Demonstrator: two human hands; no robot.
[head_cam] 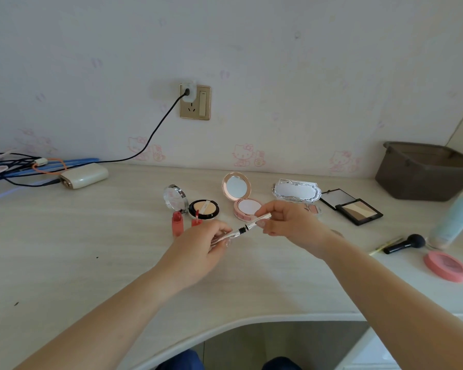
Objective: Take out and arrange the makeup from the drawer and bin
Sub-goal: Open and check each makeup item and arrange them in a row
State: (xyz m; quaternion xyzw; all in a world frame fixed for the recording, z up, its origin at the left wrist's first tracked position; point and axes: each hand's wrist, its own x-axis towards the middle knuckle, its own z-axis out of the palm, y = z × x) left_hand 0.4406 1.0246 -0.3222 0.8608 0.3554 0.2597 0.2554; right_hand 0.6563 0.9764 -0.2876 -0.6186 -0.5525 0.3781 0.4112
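Just above the desk [91, 263], the left hand [201, 252] and right hand [286, 225] each pinched one end of a silver makeup tube [245, 229], seemingly pulling its cap off. Behind lay opened compacts [241, 198]. Next, the tube probably needed laying down beside them.

Four open compacts [237, 196] sit in a row on the counter [91, 249]; the bin [425, 172] stands far right behind them.
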